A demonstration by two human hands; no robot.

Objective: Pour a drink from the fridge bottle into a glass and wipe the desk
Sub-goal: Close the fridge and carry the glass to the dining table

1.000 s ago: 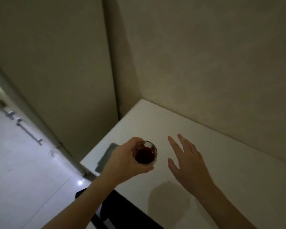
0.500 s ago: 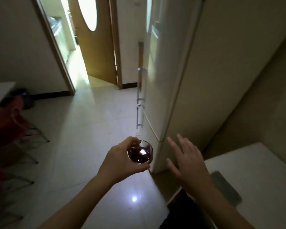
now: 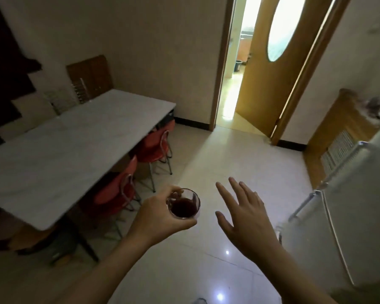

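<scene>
My left hand (image 3: 160, 218) grips a small clear glass (image 3: 184, 204) holding dark red drink, upright, in mid-air over the tiled floor. Beside it, a hand's width to the right, my right hand (image 3: 245, 218) hovers with fingers spread and nothing in it. The white fridge (image 3: 349, 216) stands at the right edge, its doors closed, with metal handles facing me. No bottle is in view.
A long white table (image 3: 59, 150) stands to the left with red chairs (image 3: 154, 145) tucked along its near side. Ahead, a wooden door (image 3: 279, 69) with an oval window is open onto a bright room. A wooden radiator cover (image 3: 338, 139) sits behind the fridge.
The view has swung left from the desk corner, past the fridge, to the room with the long table. Both hands keep the same pose, the glass still in my left hand.
</scene>
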